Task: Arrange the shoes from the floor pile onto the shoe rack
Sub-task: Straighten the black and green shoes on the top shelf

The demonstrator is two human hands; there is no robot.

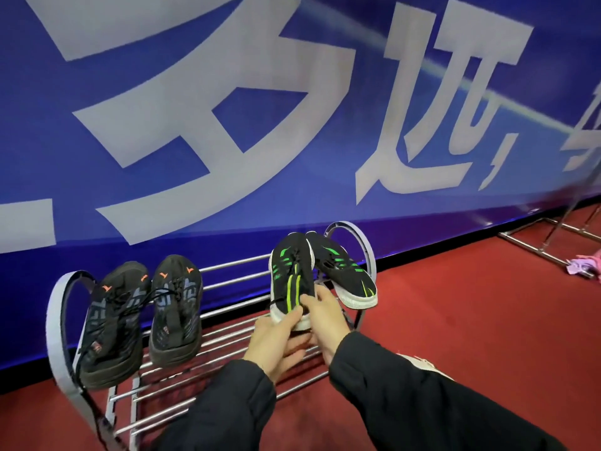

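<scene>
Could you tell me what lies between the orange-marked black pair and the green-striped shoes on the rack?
Only bare chrome rack bars, seen in the head view.

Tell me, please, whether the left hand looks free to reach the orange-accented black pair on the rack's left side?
Probably not right away. The left hand grips the heel of the green-striped shoe. The bars between it and the orange-accented pair look clear, so once it lets go, the way seems open.
</scene>
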